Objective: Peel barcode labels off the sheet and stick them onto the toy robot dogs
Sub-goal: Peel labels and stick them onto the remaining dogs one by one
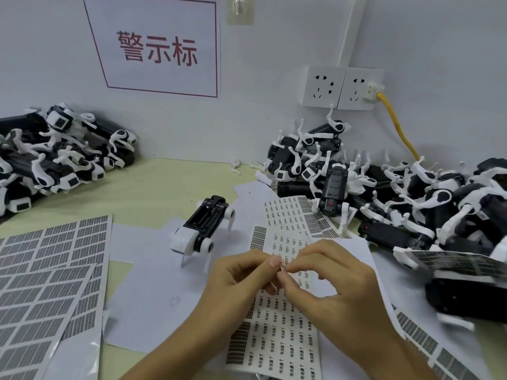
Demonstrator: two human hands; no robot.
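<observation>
**Pinching a small label above the sheet**

Meeting at the fingertips over the label sheet [277, 333], both hands raised a little above the table [153, 187]. Left hand [241, 272] pinching a small barcode label [282, 266] between thumb and forefinger, fingers curled in toward it. Right hand [326, 275] pinching the same label from the other side, thumb and forefinger closed together on it, remaining fingers loosely bent. Hard telling whether the label is hanging fully free of the sheet or clinging at one edge.

Lying flat beneath the hands, the sheet carrying rows of small printed labels, with dark barcode strips along its left side. Overlapping a second label sheet [299, 215] further back, and resting on plain white paper [153, 294].

Standing alone just beyond the left hand, a toy robot dog [201, 229], black body, white legs, well apart from both hands and untouched. Heaped against the wall on the far left, a pile of dogs [55, 154]; heaped on the right and spreading toward the near edge, a larger pile of dogs [406, 193].

Lying at the near left, large grey barcode sheets [52, 272], stacked and overlapping. Hanging on the wall behind, a red-bordered sign [159, 48] with red characters, a clear hook [240, 9], and twin sockets [343, 87] with a yellow cable [397, 127] plugged into the right one.
</observation>
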